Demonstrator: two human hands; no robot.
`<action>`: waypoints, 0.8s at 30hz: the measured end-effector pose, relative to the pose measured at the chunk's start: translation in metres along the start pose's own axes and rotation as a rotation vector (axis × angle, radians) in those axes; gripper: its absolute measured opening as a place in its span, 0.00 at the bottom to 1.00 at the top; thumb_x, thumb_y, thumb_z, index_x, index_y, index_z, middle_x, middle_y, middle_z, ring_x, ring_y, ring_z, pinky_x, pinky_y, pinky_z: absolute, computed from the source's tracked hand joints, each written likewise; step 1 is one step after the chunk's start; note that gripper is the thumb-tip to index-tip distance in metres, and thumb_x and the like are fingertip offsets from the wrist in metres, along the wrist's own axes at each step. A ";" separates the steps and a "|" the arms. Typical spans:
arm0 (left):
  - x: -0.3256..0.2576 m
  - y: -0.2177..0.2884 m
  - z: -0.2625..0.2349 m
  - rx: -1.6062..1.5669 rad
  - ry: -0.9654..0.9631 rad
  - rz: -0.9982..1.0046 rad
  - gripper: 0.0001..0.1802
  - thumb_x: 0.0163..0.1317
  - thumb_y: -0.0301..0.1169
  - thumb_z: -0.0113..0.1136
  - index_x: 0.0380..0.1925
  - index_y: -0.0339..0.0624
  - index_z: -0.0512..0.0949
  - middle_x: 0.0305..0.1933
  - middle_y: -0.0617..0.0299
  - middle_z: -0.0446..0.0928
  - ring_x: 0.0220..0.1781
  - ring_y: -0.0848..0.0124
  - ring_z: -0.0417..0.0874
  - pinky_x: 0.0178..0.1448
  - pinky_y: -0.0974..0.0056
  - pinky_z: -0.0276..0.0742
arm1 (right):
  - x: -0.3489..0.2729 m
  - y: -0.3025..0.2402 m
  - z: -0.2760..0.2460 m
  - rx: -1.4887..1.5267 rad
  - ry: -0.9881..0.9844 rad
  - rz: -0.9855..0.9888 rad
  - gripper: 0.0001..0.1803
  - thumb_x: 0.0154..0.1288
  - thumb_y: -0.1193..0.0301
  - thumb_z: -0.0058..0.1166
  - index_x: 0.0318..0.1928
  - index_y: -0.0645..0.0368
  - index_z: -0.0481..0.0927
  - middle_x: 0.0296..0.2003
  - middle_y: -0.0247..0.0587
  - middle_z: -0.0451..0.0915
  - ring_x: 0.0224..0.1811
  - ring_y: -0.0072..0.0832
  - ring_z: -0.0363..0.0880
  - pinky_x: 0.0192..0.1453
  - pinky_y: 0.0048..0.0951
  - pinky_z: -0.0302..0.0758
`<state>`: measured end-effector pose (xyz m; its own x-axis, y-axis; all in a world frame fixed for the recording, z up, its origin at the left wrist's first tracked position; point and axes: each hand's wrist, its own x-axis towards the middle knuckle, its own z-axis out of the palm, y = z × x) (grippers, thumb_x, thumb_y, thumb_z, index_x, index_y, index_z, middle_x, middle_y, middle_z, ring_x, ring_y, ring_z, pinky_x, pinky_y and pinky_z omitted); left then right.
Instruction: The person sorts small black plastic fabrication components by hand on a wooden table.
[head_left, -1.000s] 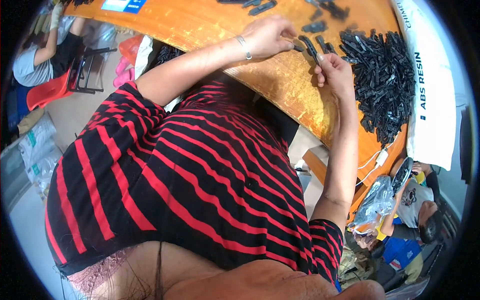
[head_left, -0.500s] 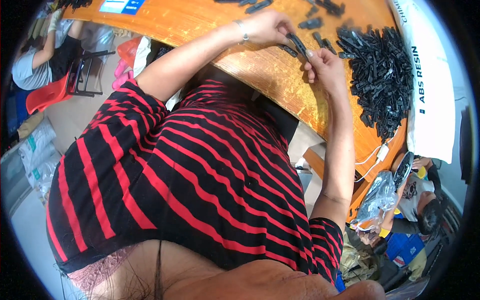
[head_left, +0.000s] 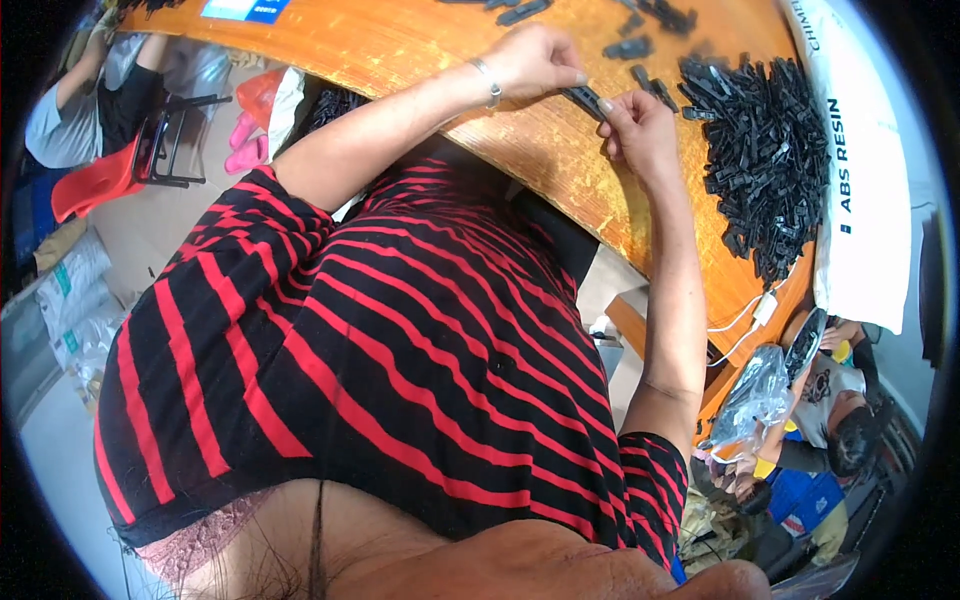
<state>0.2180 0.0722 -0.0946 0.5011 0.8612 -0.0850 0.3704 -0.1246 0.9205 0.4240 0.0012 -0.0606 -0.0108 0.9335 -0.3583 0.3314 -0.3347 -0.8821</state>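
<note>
Now L hand (head_left: 535, 66) & R hand (head_left: 642, 136) are sharing one blk part (head_left: 584, 101)

Part's sitting upper ctr of frame, right of mid, slanting down to the right. L hand's pinching its upper-left end, thumb & fingers close tog.; R hand's pinching its lower-right end, other fingers curling in. Both are working over wood table (head_left: 540, 135), nr its front edge. Big blk pile (head_left: 768, 165) is lying upper right, next to white sack (head_left: 872, 190); loose blk pcs (head_left: 628, 48) are lying nr top, btwn hands & pile.

Black part (head_left: 583, 101), earlier in right hand (head_left: 643, 134) alone, now also in left hand (head_left: 534, 66)
</note>
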 end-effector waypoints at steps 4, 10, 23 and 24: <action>-0.001 0.006 0.006 0.178 0.096 0.084 0.09 0.63 0.34 0.69 0.34 0.40 0.82 0.28 0.64 0.81 0.31 0.76 0.80 0.38 0.65 0.79 | -0.004 -0.008 -0.002 -0.042 0.042 0.057 0.09 0.72 0.72 0.61 0.34 0.61 0.76 0.19 0.33 0.78 0.13 0.18 0.72 0.15 0.23 0.67; -0.020 0.013 0.007 0.353 0.135 0.061 0.11 0.62 0.34 0.67 0.32 0.39 0.76 0.27 0.56 0.77 0.31 0.65 0.79 0.39 0.59 0.76 | -0.001 -0.001 0.010 -0.403 0.149 -0.064 0.14 0.67 0.63 0.64 0.31 0.61 0.79 0.20 0.44 0.80 0.19 0.31 0.79 0.26 0.36 0.76; 0.000 0.003 0.004 0.261 0.011 0.082 0.11 0.64 0.33 0.68 0.29 0.38 0.77 0.25 0.59 0.80 0.28 0.71 0.79 0.36 0.61 0.76 | 0.004 -0.004 0.000 -0.395 0.108 -0.027 0.17 0.65 0.63 0.69 0.28 0.65 0.83 0.18 0.46 0.81 0.21 0.37 0.83 0.32 0.39 0.79; 0.001 0.003 0.006 0.314 0.037 0.108 0.12 0.64 0.33 0.68 0.29 0.38 0.77 0.25 0.58 0.79 0.28 0.70 0.79 0.36 0.61 0.76 | 0.000 -0.003 0.001 -0.389 0.093 -0.020 0.17 0.65 0.63 0.69 0.28 0.65 0.83 0.18 0.46 0.81 0.21 0.37 0.83 0.32 0.39 0.79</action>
<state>0.2242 0.0701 -0.0936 0.5240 0.8513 0.0261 0.5421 -0.3570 0.7607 0.4215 0.0023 -0.0580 0.0590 0.9531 -0.2969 0.6650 -0.2593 -0.7004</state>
